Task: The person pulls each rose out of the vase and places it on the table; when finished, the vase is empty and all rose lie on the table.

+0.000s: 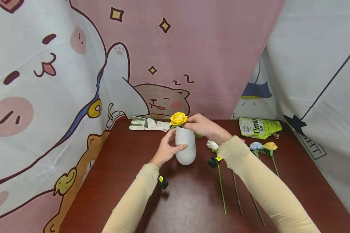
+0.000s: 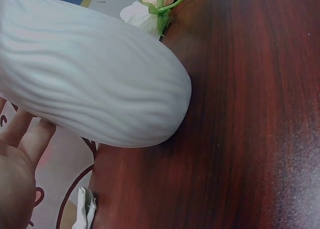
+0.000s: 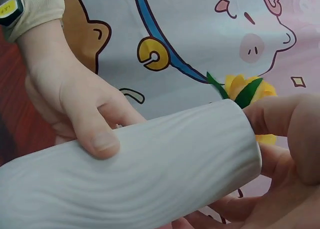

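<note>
A white ribbed vase [image 1: 185,147] stands on the table. My left hand [image 1: 167,147] grips its side, thumb across the front, as the right wrist view also shows. A yellow rose [image 1: 179,118] sticks up from the vase mouth, its green leaves [image 3: 247,93] at the rim. My right hand [image 1: 202,125] is at the mouth, its fingers [image 3: 272,114] curled at the rim and pinching the rose just below the bloom. The stem inside the vase is hidden, and the exact pinch point is partly covered.
On the right lie a white rose [image 1: 212,145], a blue rose [image 1: 255,146] and a peach rose [image 1: 270,146], stems toward me; a pink bloom is mostly behind the right sleeve. White gloves [image 1: 148,124] and a green packet [image 1: 259,127] lie along the back edge of the brown table [image 1: 119,168].
</note>
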`<state>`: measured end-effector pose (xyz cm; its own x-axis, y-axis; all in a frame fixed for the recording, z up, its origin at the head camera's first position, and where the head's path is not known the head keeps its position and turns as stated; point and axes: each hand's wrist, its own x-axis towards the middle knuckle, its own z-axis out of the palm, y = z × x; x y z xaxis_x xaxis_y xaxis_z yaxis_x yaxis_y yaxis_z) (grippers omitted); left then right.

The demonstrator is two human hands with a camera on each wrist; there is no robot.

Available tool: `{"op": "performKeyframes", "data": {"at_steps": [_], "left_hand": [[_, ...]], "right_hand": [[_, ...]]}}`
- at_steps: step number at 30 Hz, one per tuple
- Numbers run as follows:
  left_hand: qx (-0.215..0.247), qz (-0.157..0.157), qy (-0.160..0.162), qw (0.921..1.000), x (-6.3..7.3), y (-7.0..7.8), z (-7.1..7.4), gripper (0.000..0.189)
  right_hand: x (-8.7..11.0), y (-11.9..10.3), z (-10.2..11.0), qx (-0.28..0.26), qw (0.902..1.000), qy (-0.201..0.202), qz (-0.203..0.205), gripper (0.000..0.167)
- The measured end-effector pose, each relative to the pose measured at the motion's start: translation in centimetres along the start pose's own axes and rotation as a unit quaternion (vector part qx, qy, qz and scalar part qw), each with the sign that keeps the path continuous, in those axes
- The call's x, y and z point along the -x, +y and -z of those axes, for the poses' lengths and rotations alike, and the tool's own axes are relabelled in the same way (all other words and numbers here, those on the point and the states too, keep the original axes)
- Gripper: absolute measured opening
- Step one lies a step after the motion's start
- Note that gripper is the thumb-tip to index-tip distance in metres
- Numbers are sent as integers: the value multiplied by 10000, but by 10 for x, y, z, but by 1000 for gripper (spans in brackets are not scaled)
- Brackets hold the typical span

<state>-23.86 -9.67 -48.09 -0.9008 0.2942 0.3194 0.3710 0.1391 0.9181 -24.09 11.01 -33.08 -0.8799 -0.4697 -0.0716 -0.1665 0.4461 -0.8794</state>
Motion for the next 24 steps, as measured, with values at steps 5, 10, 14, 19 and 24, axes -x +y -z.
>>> {"op": "performKeyframes", "data": {"at_steps": [5, 10, 14, 19, 24], "left_hand": [[61, 19, -6, 10000, -1, 1, 0, 71], [78, 21, 6, 10000, -2, 0, 0, 71], [-47, -54, 22, 10000, -2, 0, 0, 72], [19, -28, -5, 10000, -2, -1, 1, 75], [183, -18, -20, 9998, -1, -3, 1, 76]], "right_hand": [[-1, 4, 0, -474, 9982, -356, 84, 40], [-1, 9, 4, -748, 9955, -529, 229, 41], [0, 12, 6, -715, 9949, -547, 447, 41], [0, 14, 6, -899, 9934, -447, 556, 42], [0, 13, 6, -1260, 9905, -147, 532, 41]]}}
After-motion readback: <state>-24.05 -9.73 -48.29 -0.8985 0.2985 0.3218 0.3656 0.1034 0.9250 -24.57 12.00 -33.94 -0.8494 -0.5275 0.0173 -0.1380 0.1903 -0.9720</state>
